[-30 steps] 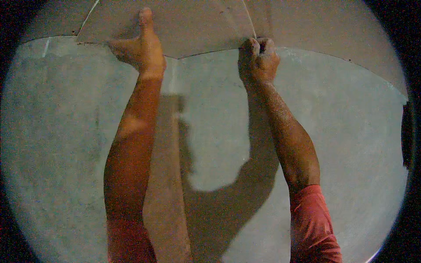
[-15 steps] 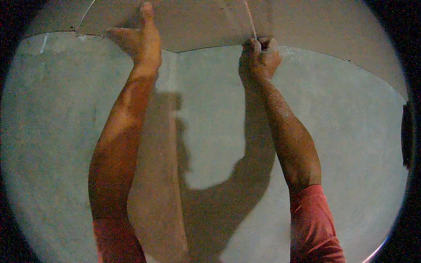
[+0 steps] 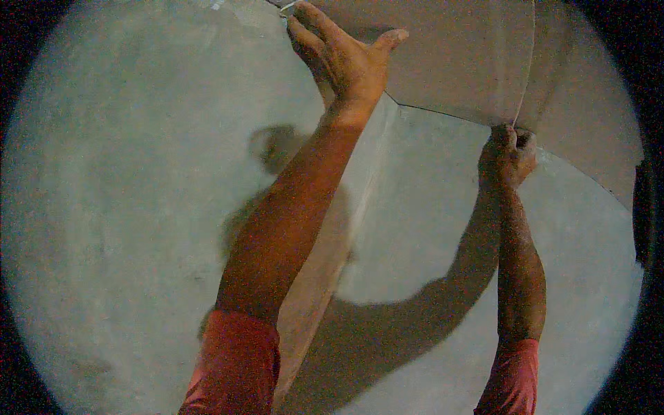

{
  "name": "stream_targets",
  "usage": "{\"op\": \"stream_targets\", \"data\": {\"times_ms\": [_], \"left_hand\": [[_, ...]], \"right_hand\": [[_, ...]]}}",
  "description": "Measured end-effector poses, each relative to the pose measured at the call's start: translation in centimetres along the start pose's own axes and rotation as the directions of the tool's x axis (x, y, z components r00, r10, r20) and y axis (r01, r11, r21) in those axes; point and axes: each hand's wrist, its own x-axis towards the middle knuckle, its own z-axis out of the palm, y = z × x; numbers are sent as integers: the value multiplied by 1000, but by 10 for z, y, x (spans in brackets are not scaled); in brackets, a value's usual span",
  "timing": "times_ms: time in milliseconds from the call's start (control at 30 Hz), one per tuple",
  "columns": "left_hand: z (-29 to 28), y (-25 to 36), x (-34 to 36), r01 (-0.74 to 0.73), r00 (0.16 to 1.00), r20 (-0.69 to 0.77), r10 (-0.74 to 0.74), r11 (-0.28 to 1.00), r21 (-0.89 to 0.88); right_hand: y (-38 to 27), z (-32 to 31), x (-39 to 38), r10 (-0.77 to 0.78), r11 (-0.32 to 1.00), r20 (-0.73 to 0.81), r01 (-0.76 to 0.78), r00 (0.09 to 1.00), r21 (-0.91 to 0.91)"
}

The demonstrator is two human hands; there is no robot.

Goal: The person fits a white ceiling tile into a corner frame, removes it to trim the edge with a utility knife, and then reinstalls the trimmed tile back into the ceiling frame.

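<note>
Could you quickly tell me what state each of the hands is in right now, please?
Left hand: open, fingers spread flat against the upper surface, on the thin string.
Right hand: closed in a fist around the thin string.

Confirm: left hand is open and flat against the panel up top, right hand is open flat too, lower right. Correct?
Not quite. In the head view the right hand is closed in a fist, pinching a thin string, not open flat. The left hand is open against the panel up top, as you said.
</note>
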Motion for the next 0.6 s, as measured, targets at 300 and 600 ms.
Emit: {"op": "stream_targets", "data": {"times_ms": [300,600], "left_hand": [[7,-7,-2,-87,996,-21,88,995,57],[-23,1,14,18,1000,-23,-17,1000,16]], "right_hand": [[-15,-11,4,93,972,12,-89,996,-218],[-41,-21,-1,154,935,22,-138,988,-326]]}}
